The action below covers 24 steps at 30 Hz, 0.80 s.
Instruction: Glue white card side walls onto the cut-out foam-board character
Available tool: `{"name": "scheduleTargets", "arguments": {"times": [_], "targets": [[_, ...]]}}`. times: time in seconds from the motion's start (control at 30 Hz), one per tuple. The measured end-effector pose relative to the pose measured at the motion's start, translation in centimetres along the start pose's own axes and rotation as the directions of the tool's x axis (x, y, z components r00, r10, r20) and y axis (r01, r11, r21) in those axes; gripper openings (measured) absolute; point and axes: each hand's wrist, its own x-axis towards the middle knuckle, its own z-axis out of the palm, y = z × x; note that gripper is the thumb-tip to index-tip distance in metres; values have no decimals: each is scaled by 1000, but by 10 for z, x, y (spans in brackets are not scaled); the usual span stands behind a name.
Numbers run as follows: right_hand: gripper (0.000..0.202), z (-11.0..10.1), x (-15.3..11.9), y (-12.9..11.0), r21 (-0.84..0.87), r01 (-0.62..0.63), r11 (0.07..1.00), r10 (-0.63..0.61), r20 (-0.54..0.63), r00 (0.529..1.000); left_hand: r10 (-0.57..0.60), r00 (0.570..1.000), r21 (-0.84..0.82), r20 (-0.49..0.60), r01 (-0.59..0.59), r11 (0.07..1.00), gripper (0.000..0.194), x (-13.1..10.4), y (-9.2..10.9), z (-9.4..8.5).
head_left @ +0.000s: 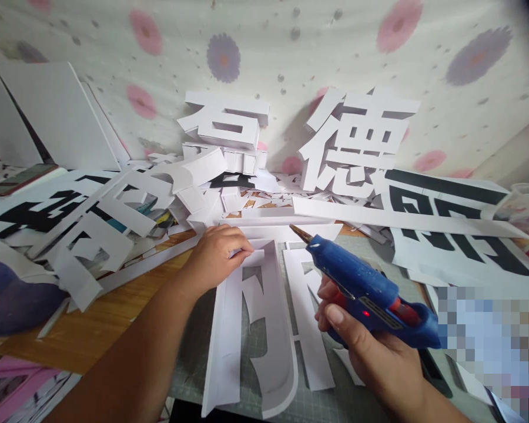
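Observation:
My right hand (365,346) is wrapped round a blue glue gun (357,282) with a lit red light; its nozzle points up and left. Below and left of the nozzle, a white foam-board character piece (275,329) with raised side walls lies on the green cutting mat (189,358). My left hand (218,258) pinches at the top left corner of this piece, fingers bent; what exactly sits between the fingertips is hidden. A flat white cutout (302,317) lies just right of the walled piece, partly behind the glue gun.
Two white three-dimensional characters (242,120) (357,141) stand at the back against the flowered curtain (264,53). White scraps and cutouts (97,247) pile up on the left. Printed black-character sheets (449,217) and a long white strip (405,218) lie on the right.

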Motion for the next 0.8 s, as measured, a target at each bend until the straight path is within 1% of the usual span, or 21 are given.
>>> {"name": "scheduleTargets", "arguments": {"times": [0.1,0.3,0.37,0.6,0.8], "targets": [[24,0,0,2,26,-8,1000,6,62,998,1,1000,-17,5,-1,1000,13,0,-1,0],[22,0,1,2,38,-2,999,-1,74,997,-46,999,-77,9,46,996,14,1,-2,1],[21,0,1,2,34,3,999,-6,84,996,-42,999,-100,13,43,994,14,1,-3,2],[25,1,-3,6,63,-37,997,34,49,998,-26,1000,-121,-1,25,992,14,1,-4,3],[23,1,-2,8,88,-43,995,38,60,997,-24,1000,-131,-7,23,991,14,2,-3,3]]}}
